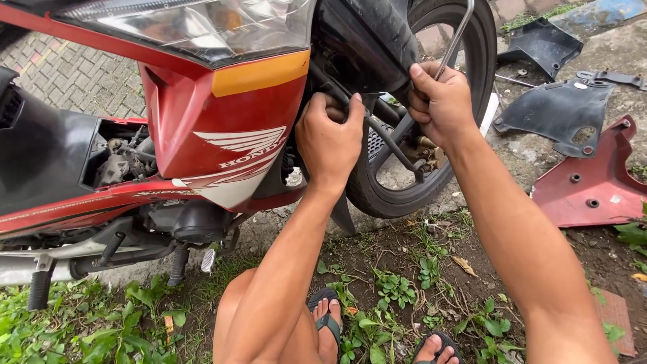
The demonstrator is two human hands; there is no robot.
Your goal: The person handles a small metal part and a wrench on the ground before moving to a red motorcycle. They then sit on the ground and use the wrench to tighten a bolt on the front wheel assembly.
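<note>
The left hand (329, 138) is clamped on the dark fork leg (350, 104) beside the front wheel (431, 182), steadying it. The right hand (441, 101) grips a bent metal rod (455, 40), giving leverage near the hub.

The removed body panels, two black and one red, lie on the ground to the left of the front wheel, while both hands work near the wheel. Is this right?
Not quite. The head view shows the black panels and the red panel to the right of the front wheel, not the left. The left hand and right hand do work near the wheel.
</note>
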